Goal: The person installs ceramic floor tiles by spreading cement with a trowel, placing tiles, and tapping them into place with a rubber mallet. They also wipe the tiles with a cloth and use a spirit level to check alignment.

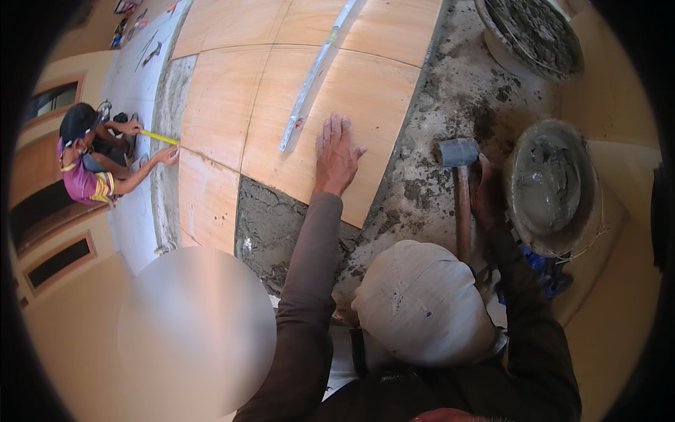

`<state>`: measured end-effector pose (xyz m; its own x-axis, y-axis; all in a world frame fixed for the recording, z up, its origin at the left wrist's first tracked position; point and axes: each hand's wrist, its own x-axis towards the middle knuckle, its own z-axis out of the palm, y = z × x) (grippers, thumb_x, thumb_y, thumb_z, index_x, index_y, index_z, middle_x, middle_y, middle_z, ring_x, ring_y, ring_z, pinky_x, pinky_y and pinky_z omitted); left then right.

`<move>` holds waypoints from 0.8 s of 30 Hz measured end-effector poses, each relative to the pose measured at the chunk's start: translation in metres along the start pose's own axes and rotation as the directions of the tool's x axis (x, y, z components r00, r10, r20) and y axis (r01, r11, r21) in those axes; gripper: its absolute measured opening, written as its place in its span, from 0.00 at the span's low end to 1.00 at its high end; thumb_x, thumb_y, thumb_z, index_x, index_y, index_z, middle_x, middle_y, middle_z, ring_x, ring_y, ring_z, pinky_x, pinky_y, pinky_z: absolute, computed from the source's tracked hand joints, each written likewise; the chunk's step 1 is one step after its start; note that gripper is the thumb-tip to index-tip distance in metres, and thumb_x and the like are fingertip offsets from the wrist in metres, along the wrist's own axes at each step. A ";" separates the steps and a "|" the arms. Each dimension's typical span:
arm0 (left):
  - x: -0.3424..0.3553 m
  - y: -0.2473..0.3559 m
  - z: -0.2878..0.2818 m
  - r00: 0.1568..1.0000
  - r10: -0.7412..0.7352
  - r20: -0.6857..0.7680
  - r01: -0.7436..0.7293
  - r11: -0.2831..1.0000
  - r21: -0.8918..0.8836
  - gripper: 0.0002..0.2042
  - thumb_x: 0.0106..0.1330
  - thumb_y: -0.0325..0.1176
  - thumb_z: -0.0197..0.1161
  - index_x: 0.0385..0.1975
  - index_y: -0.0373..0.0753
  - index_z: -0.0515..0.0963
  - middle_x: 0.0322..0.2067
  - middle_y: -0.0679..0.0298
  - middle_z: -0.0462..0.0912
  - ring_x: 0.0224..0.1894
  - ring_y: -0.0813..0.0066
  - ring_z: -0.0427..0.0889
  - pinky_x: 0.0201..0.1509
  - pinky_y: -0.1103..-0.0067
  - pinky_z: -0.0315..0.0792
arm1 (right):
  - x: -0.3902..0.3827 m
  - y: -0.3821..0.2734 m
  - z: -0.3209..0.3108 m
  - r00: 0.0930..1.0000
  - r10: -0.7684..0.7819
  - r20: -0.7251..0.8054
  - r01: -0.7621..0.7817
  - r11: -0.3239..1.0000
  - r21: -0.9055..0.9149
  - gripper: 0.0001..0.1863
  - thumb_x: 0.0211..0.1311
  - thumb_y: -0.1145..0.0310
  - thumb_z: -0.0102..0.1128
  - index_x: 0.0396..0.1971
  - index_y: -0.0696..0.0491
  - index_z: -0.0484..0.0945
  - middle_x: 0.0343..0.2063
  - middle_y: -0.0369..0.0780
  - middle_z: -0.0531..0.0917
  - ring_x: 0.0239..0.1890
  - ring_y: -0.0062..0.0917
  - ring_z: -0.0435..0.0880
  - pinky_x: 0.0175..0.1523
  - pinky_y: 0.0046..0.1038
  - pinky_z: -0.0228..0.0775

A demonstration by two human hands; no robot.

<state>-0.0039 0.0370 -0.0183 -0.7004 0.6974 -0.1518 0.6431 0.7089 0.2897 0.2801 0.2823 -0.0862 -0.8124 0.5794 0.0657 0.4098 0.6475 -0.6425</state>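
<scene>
My left hand [337, 156] lies flat on a wood-coloured tile [369, 116], fingers stretched out and nothing in them. Close by on the tiles rests a long silver spirit level [307, 98]. My right hand [486, 188], in shadow, is down between a mallet and a bucket of wet grey mortar [552, 183]. The mallet [458, 152] has a grey block head and a wooden handle, which passes beside this hand. Its fingers are mostly hidden, so I cannot tell whether they grip anything. Bare spread mortar [271, 218] lies left of my left forearm.
A second bucket [538, 39] full of mortar stands at the far right. To the left, a crouching co-worker [91, 162] holds a yellow measuring tape [159, 137] against the tile edge. A grey cloth-covered round shape [425, 302] lies between my arms. A blurred disc hides the lower left.
</scene>
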 end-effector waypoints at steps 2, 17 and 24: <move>0.003 0.000 -0.005 1.000 0.000 -0.017 0.000 1.000 -0.014 0.36 0.73 0.46 0.64 0.76 0.35 0.60 0.78 0.45 0.54 0.81 0.46 0.49 0.82 0.56 0.48 | 0.001 0.001 -0.002 0.999 0.050 0.017 -0.049 0.996 -0.075 0.23 0.79 0.65 0.53 0.68 0.59 0.68 0.59 0.55 0.77 0.63 0.49 0.75 0.68 0.44 0.65; -0.170 -0.118 -0.254 0.934 -0.322 -0.155 0.325 0.946 0.000 0.19 0.81 0.44 0.53 0.66 0.50 0.79 0.53 0.60 0.89 0.56 0.58 0.85 0.66 0.65 0.75 | -0.007 0.009 -0.008 0.969 -0.239 -0.056 0.239 0.971 -0.021 0.31 0.77 0.65 0.53 0.74 0.62 0.59 0.67 0.57 0.71 0.70 0.49 0.69 0.75 0.43 0.58; -0.286 -0.156 -0.360 0.864 -0.475 -0.166 0.446 0.876 -0.185 0.28 0.77 0.39 0.55 0.74 0.35 0.68 0.61 0.51 0.81 0.59 0.63 0.81 0.65 0.71 0.72 | -0.078 -0.048 -0.034 0.968 -0.064 0.242 0.060 0.998 0.023 0.30 0.82 0.55 0.48 0.66 0.67 0.69 0.55 0.60 0.76 0.59 0.53 0.75 0.66 0.49 0.64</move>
<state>-0.0152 -0.3109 0.3199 -0.9621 0.2487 -0.1119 0.1939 0.9122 0.3609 0.3379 0.2229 -0.0351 -0.9131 0.3998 -0.0801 0.3506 0.6696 -0.6548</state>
